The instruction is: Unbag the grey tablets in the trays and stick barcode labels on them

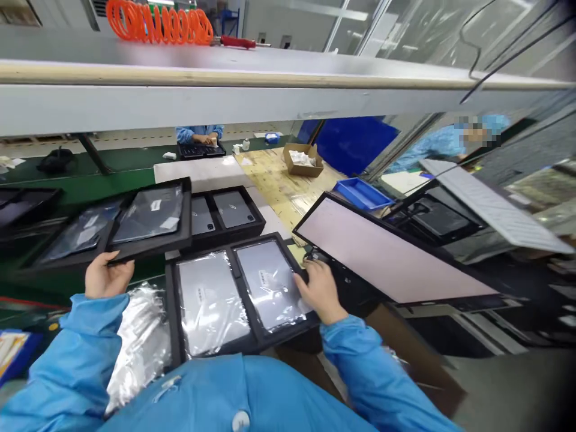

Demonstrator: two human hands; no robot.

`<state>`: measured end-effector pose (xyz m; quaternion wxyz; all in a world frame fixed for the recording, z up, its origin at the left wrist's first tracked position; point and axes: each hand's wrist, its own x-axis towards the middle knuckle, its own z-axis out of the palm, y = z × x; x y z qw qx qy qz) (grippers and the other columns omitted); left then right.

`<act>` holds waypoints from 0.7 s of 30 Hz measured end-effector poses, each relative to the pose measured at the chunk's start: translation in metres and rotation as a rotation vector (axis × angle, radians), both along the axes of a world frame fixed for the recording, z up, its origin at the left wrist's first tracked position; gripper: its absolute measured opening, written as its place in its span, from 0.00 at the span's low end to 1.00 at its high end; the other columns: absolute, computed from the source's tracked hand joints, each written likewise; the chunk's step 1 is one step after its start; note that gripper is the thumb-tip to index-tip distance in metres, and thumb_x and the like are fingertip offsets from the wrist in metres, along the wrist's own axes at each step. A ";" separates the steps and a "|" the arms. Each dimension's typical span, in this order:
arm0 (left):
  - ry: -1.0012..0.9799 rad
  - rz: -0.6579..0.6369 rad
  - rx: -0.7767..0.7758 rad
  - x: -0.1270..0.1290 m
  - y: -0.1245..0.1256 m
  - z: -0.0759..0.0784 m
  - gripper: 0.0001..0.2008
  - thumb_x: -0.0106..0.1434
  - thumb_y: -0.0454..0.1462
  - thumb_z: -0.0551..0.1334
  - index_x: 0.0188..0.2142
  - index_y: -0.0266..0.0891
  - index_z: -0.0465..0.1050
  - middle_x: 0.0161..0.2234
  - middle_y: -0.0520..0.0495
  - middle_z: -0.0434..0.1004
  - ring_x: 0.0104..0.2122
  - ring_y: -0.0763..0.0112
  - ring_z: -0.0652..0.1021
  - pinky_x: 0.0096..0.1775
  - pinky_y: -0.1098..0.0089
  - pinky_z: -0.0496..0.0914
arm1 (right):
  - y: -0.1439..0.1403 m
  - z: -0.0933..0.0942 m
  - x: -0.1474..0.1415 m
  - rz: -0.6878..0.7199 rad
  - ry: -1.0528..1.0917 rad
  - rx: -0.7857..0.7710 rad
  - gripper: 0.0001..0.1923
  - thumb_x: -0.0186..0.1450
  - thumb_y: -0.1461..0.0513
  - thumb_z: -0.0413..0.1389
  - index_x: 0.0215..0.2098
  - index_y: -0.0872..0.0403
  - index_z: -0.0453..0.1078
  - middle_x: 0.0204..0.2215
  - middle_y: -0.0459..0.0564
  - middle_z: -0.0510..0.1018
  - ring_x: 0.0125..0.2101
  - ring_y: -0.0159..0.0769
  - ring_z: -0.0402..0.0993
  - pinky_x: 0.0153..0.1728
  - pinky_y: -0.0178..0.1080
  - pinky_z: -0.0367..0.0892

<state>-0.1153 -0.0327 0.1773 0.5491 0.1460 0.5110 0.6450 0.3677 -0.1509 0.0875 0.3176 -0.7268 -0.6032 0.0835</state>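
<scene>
The left hand [110, 277] holds the near edge of a black side tray [155, 242], at ten o'clock from the front tray [245, 294]. The right hand [321, 291] is half curled at the front tray's three o'clock edge; I cannot tell whether it grips. Two plastic-wrapped tablets [270, 285] lie there side by side. A screen [391, 252] stands at two o'clock, crumpled plastic [144, 348] at eight.

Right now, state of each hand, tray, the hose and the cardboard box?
Left hand: gripping left tray's near edge
Right hand: at near tray's right edge, grip unclear
Left tray: open, two film-wrapped tablets inside
Near tray: open, two film-wrapped tablets inside
Rear tray: open, two tablets inside
Orange hose: coiled
Cardboard box: open, holding white items
</scene>
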 end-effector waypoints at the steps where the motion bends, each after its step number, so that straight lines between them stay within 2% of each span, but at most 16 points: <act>1: -0.027 0.001 0.010 0.024 -0.023 0.010 0.16 0.48 0.28 0.60 0.38 0.42 0.67 0.36 0.48 0.81 0.51 0.67 0.79 0.63 0.64 0.72 | -0.004 0.006 -0.009 0.062 0.142 0.045 0.19 0.64 0.49 0.59 0.44 0.54 0.75 0.49 0.63 0.80 0.57 0.62 0.70 0.64 0.59 0.60; 3: -0.014 -0.019 0.020 0.069 -0.070 0.020 0.20 0.45 0.28 0.63 0.39 0.43 0.70 0.36 0.50 0.82 0.51 0.62 0.80 0.59 0.62 0.76 | -0.013 0.016 -0.028 0.219 0.524 0.038 0.26 0.66 0.43 0.59 0.51 0.53 0.73 0.48 0.60 0.81 0.51 0.55 0.77 0.58 0.58 0.68; 4: -0.001 -0.029 -0.009 0.091 -0.093 0.021 0.22 0.44 0.28 0.65 0.40 0.43 0.72 0.34 0.50 0.82 0.50 0.59 0.81 0.57 0.60 0.78 | -0.017 0.019 -0.037 0.307 0.733 0.014 0.33 0.65 0.39 0.59 0.56 0.52 0.70 0.49 0.60 0.80 0.49 0.53 0.79 0.53 0.56 0.72; 6: 0.015 -0.055 -0.084 0.132 -0.136 0.013 0.24 0.41 0.30 0.69 0.41 0.42 0.75 0.32 0.50 0.82 0.49 0.52 0.82 0.54 0.57 0.80 | -0.023 0.020 -0.046 0.418 1.023 -0.089 0.39 0.66 0.35 0.55 0.64 0.48 0.64 0.54 0.59 0.78 0.47 0.51 0.80 0.45 0.52 0.77; 8: 0.016 -0.126 -0.127 0.171 -0.173 -0.003 0.25 0.40 0.32 0.72 0.42 0.40 0.78 0.32 0.48 0.84 0.49 0.45 0.82 0.53 0.52 0.81 | -0.024 0.017 -0.041 0.393 1.133 -0.138 0.37 0.66 0.37 0.57 0.64 0.47 0.64 0.54 0.57 0.79 0.48 0.50 0.80 0.44 0.51 0.78; 10: -0.005 -0.228 -0.107 0.210 -0.201 -0.022 0.25 0.42 0.34 0.75 0.43 0.38 0.79 0.37 0.45 0.85 0.51 0.41 0.82 0.54 0.49 0.80 | -0.019 0.011 -0.022 0.271 1.079 -0.126 0.30 0.65 0.43 0.62 0.58 0.50 0.69 0.51 0.56 0.80 0.49 0.51 0.79 0.49 0.52 0.76; 12: -0.042 -0.276 -0.076 0.246 -0.220 -0.040 0.23 0.45 0.36 0.76 0.43 0.37 0.79 0.40 0.42 0.85 0.53 0.43 0.81 0.55 0.50 0.80 | -0.009 0.005 0.004 0.191 0.925 -0.111 0.24 0.62 0.51 0.65 0.53 0.52 0.73 0.49 0.56 0.81 0.50 0.51 0.78 0.55 0.53 0.73; 15: -0.066 -0.278 -0.180 0.284 -0.234 -0.060 0.15 0.54 0.36 0.75 0.40 0.34 0.77 0.42 0.40 0.85 0.50 0.54 0.83 0.51 0.62 0.81 | 0.012 -0.004 0.035 0.240 0.642 -0.109 0.18 0.61 0.55 0.64 0.47 0.54 0.77 0.51 0.58 0.81 0.55 0.52 0.75 0.64 0.56 0.63; 16: -0.068 -0.303 -0.253 0.291 -0.237 -0.064 0.12 0.57 0.37 0.74 0.37 0.34 0.76 0.42 0.39 0.84 0.48 0.57 0.84 0.48 0.67 0.81 | 0.018 -0.007 0.041 0.273 0.571 -0.122 0.17 0.62 0.55 0.64 0.47 0.54 0.78 0.52 0.59 0.81 0.57 0.52 0.74 0.66 0.55 0.61; 18: -0.058 -0.407 -0.380 0.294 -0.242 -0.067 0.11 0.60 0.39 0.72 0.35 0.34 0.75 0.43 0.36 0.84 0.45 0.62 0.85 0.42 0.74 0.80 | 0.027 -0.014 0.048 0.317 0.485 -0.184 0.18 0.65 0.54 0.61 0.50 0.54 0.78 0.52 0.59 0.81 0.56 0.49 0.74 0.64 0.51 0.64; 21: 0.040 -0.662 -0.471 0.273 -0.250 -0.057 0.19 0.57 0.48 0.74 0.38 0.35 0.77 0.45 0.37 0.84 0.44 0.59 0.85 0.41 0.72 0.80 | 0.027 -0.029 0.058 0.290 0.425 -0.305 0.20 0.72 0.54 0.52 0.57 0.53 0.75 0.50 0.56 0.83 0.51 0.42 0.78 0.53 0.43 0.73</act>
